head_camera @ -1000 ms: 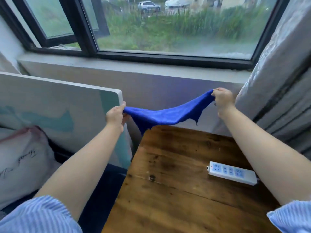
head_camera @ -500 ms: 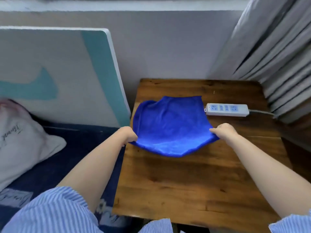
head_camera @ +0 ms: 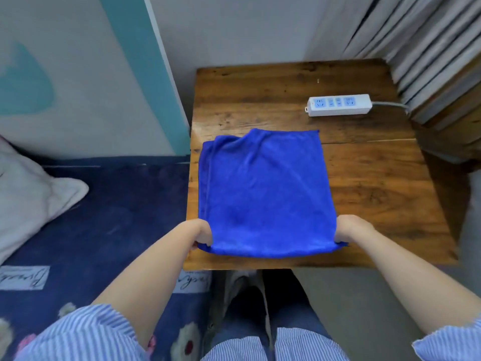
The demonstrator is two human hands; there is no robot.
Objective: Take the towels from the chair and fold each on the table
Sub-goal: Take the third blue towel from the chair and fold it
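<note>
- One blue towel (head_camera: 263, 191) lies spread on the wooden tabletop (head_camera: 377, 178), covering its near-left part; its near edge sits close to the tabletop's front edge.
- The towel looks doubled: along its left side several layered edges show, and its far-left corner is rumpled into soft ridges, while the far-right corner lies flat and square.
- The left hand (head_camera: 201, 231) pinches the towel's near-left corner, fingers curled around the cloth at the tabletop's left front edge.
- The right hand (head_camera: 347, 229) pinches the near-right corner in the same way, knuckles up, with a small tip of cloth poking out beside it.
- Both forearms are bare; striped blue-and-white sleeves (head_camera: 86, 332) show at the bottom of the view.
- A white power strip (head_camera: 338, 105) with blue sockets lies on the far-right part of the tabletop, well apart from the towel, its grey cable running off to the right toward pleated grey curtains (head_camera: 421, 43).
- Left of the tabletop is a bed with a dark blue cover (head_camera: 117, 217), a pale pillow (head_camera: 28, 196) at its far left, and a white-and-teal board (head_camera: 86, 74) standing against the wall behind it.
- No chair can be made out in this view.
</note>
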